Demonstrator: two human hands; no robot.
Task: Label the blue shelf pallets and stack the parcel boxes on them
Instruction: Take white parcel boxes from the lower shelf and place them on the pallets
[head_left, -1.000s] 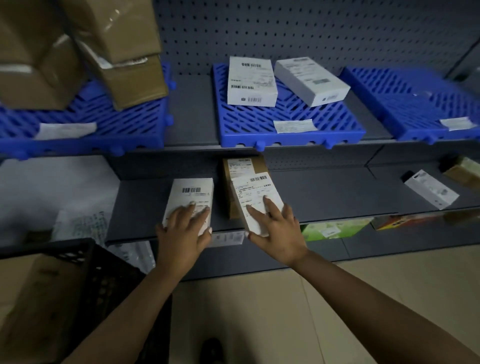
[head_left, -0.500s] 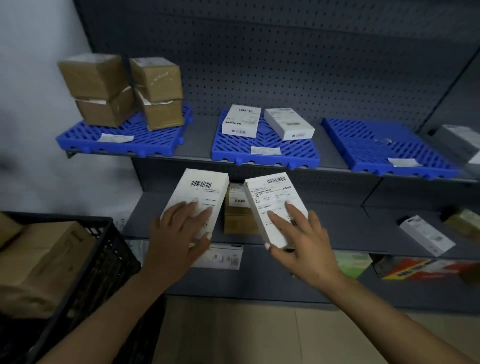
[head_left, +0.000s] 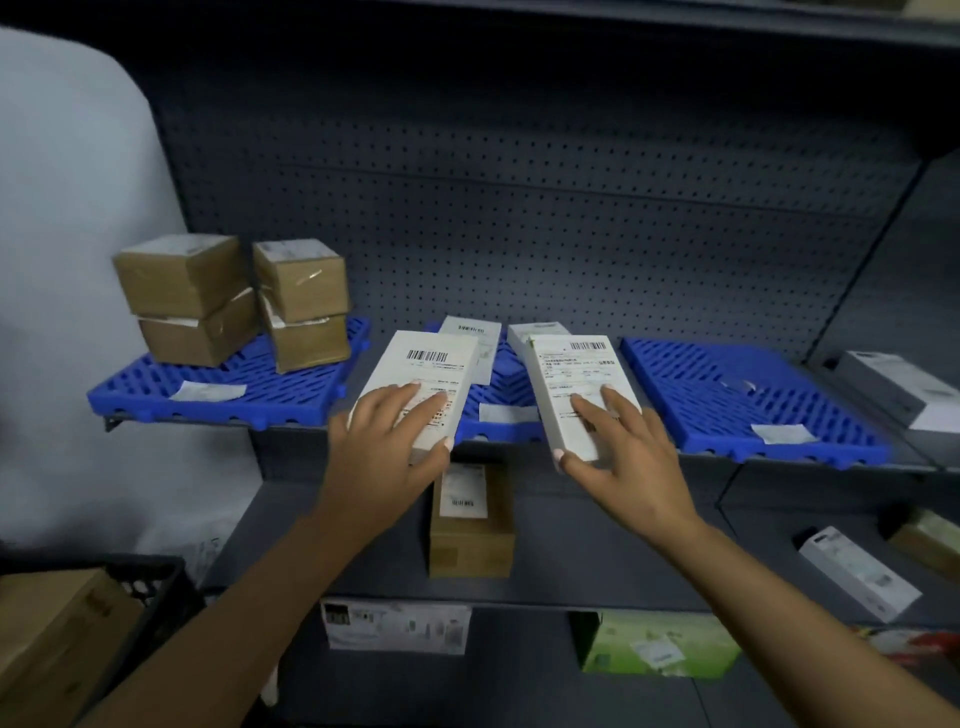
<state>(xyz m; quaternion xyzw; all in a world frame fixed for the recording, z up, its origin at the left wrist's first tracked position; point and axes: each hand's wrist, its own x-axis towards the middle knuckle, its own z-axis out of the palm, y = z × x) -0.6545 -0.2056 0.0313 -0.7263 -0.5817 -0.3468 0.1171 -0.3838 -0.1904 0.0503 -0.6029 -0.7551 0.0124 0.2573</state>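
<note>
No words or numbers can be read. The left box (head_left: 423, 387) bears a shipping label with a barcode at its top and blurred print below. The right box (head_left: 571, 389) bears the same. A brown box (head_left: 470, 519) on the lower shelf carries a label with a small barcode. The pallet tags (head_left: 208, 391) look blank.

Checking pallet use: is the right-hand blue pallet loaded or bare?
Bare of boxes: the right pallet shows only open blue slats and a paper label near its front edge.
</note>
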